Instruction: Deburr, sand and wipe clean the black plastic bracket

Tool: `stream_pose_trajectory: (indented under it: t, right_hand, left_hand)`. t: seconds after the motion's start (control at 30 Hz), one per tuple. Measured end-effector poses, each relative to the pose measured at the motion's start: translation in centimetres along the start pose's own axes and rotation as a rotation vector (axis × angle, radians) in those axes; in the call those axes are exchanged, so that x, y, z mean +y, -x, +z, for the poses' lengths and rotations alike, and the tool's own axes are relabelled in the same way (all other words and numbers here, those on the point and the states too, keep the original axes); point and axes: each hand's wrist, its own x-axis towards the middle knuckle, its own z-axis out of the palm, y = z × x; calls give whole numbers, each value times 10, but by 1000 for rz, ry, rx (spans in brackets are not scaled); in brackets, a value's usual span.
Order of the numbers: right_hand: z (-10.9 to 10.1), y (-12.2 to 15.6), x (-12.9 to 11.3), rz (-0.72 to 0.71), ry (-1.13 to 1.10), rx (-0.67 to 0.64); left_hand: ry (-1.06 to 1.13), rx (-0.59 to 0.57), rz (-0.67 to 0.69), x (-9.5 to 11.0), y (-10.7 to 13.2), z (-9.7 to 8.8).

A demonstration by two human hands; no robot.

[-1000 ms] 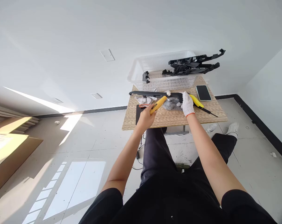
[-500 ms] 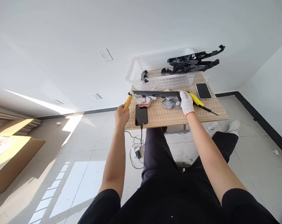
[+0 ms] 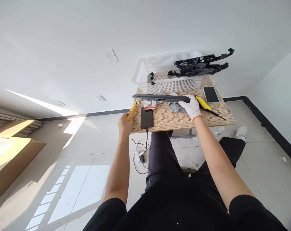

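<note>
My left hand point(image 3: 125, 123), bare, is closed round a yellow-handled tool point(image 3: 132, 111) at the left edge of the small wooden table point(image 3: 174, 120); the tool's tip points at the left end of a long black plastic strip point(image 3: 159, 97). My right hand point(image 3: 191, 107), in a white glove, grips the right end of that strip and holds it just above the table. Under the strip lie a white glove point(image 3: 149, 103) and a grey cloth point(image 3: 176, 107).
A black phone point(image 3: 146, 117) with a cable lies near the table's front left. A second phone point(image 3: 210, 94) and a yellow screwdriver point(image 3: 206, 107) lie at the right. A white basket point(image 3: 169, 73) at the back holds black plastic parts point(image 3: 200, 65). A cardboard box point(image 3: 12, 160) stands far left.
My left hand moved with the yellow tool from the middle of the table out to its left edge, uncovering the black phone. The right hand stayed on the strip.
</note>
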Motion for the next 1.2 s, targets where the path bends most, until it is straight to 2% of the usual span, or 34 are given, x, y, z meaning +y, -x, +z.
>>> stream_pose_trajectory:
  t: [0.13,0.23,0.33,0.4,0.5,0.57,0.63,0.67,0.73,0.77,0.83,0.87,0.93,1.0,1.07,1.1,1.13,1.2]
  right_hand:
    - [1,3,-6,2,185,-26]
    - [-2,10,-16,-59,236,34]
    - [-12,28,-27,-164,221,90]
    - [-19,48,-35,-157,163,124]
    - [-25,87,-44,-32,-30,153]
    - [-23,116,-48,178,-224,121]
    - [-18,145,-50,363,-410,81]
    - [-16,159,-49,430,-455,67]
    - [-16,187,-42,522,-511,-112]
    - [-18,201,-38,573,-539,-198]
    - [-27,225,-28,710,-600,-398]
    - [-33,235,-23,758,-646,-444]
    - [-49,251,-15,726,-661,-532]
    - [-63,261,-10,653,-605,-514]
    - [-74,266,-5,604,-570,-412]
    - [-78,268,-2,592,-569,-358]
    - [-81,270,0,587,-571,-315]
    - [-86,273,6,599,-546,-265]
  left_hand:
    - [-60,-10,99,4,6,7]
    - [-142,-4,132,6,9,11]
    - [-220,-14,131,8,14,13]
    - [-234,7,130,12,18,13]
    - [-172,55,162,26,33,15]
    - [-65,39,274,41,50,20]
    - [75,-73,473,58,72,27]
    - [157,-167,561,66,84,31]
    - [346,-385,710,79,110,40]
    - [434,-474,737,84,123,44]
    - [529,-577,752,91,148,53]
    - [543,-616,774,94,159,57]
    - [532,-690,876,101,173,66]
    - [506,-738,1013,110,173,75]
    - [459,-684,1067,123,156,83]
    - [410,-605,1031,130,142,87]
    - [348,-494,940,137,125,91]
    - [148,-309,645,149,87,97]
